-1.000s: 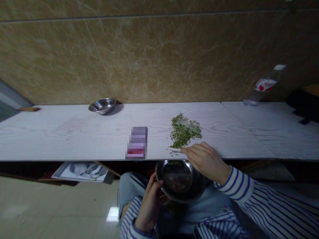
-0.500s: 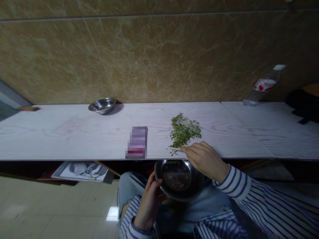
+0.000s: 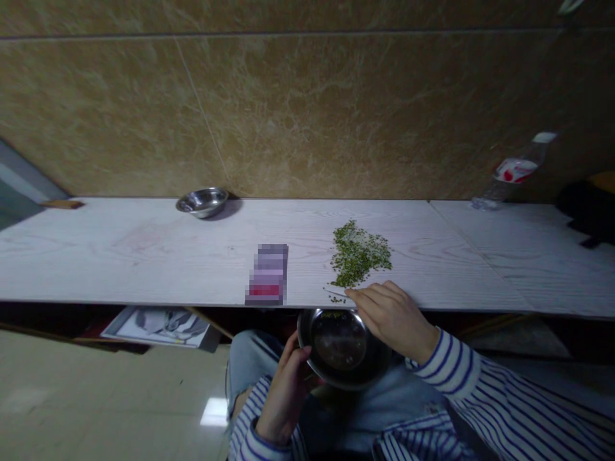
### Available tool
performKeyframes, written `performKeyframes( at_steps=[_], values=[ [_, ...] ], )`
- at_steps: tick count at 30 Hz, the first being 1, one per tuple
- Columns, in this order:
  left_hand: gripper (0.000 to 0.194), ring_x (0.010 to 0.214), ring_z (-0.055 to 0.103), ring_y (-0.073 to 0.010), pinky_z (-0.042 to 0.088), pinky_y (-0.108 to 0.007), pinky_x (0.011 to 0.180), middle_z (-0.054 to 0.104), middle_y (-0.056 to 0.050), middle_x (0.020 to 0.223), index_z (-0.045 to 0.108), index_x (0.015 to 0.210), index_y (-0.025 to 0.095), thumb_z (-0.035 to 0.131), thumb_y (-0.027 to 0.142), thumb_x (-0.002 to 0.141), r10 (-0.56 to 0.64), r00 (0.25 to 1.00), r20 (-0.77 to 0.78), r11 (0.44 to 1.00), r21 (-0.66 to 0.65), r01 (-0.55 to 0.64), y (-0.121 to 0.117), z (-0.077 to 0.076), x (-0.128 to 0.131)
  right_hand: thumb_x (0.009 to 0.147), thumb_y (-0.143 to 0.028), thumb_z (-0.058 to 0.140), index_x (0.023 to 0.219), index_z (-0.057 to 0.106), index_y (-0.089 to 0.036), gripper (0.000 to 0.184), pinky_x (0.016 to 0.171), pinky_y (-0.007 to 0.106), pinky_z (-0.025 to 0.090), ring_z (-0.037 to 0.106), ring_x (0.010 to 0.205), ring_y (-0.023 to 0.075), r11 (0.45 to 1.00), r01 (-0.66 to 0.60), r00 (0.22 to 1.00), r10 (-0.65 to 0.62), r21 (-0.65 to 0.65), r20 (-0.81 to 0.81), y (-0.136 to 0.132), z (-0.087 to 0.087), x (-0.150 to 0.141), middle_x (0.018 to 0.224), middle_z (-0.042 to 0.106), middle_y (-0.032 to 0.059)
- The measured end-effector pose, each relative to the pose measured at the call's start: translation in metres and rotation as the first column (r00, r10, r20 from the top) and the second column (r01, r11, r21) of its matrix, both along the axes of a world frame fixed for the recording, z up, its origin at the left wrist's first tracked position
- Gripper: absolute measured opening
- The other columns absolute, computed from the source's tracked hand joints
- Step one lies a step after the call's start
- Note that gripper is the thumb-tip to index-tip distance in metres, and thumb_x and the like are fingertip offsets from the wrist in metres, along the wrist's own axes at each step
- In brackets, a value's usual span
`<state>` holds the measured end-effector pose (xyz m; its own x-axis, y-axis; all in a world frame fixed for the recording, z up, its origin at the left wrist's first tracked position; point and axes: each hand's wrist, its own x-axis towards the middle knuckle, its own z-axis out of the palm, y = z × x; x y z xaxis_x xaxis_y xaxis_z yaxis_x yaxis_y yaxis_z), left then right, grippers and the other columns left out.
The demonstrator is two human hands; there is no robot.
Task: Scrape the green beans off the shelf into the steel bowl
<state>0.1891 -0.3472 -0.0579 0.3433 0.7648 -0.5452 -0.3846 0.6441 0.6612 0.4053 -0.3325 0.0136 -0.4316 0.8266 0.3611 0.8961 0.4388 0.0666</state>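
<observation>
I have right hand [image 3: 391, 317] pinching thin white strip [image 3: 337, 291] just beside near end of green pile [image 3: 358, 256] on desk [image 3: 134, 269]; left hand [image 3: 286, 392] clasps steel bowl [image 3: 350, 379], lower than pile. Step seems sweeping; next stroke, I judge, needs bowl steady.

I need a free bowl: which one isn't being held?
The bowl on the table, by the wall; the left hand holds the other bowl at the table's front edge.

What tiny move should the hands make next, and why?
Perhaps pull the white strip toward the table edge: the right hand holds it, a few green grains lie between it and that edge, and the left hand holds a steel bowl below.
</observation>
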Motion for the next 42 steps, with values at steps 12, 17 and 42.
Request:
performKeyframes(
  at_steps=[12,17,42],
  values=[
    [0.050,0.078,0.061,-0.0177,0.047,-0.031,0.066,0.066,-0.005,0.098,0.043,0.128,0.026,0.056,0.029,0.080,0.015,1.000,0.012,1.000,-0.024,-0.014,0.000,-0.002,-0.004,0.088,-0.015,0.047,0.115,0.059,-0.012,0.029,0.074,0.033,0.038,0.058,0.080,0.0186,0.996,0.080,0.997,-0.079,0.038,-0.023,-0.004,-0.006,0.007,0.087,0.068,0.0066],
    [0.052,0.082,0.061,-0.0189,0.047,-0.031,0.068,0.066,-0.005,0.101,0.042,0.130,0.027,0.056,0.032,0.080,0.003,1.000,0.010,1.000,-0.025,-0.003,-0.001,-0.003,-0.005,0.088,-0.015,0.046,0.113,0.060,-0.011,0.028,0.073,0.033,0.039,0.060,0.079,0.0187,0.991,0.127,0.992,-0.127,0.040,-0.007,-0.004,-0.005,0.013,0.086,0.069,0.0078],
    [0.053,0.086,0.061,-0.0196,0.048,-0.030,0.067,0.065,-0.005,0.106,0.043,0.130,0.028,0.057,0.031,0.079,0.017,1.000,0.010,1.000,-0.021,-0.017,-0.001,0.002,-0.004,0.087,-0.014,0.047,0.112,0.061,-0.013,0.028,0.075,0.033,0.039,0.060,0.082,0.0184,0.994,0.107,0.994,-0.106,0.038,-0.038,0.000,-0.005,0.006,0.090,0.069,0.0074]
  ],
)
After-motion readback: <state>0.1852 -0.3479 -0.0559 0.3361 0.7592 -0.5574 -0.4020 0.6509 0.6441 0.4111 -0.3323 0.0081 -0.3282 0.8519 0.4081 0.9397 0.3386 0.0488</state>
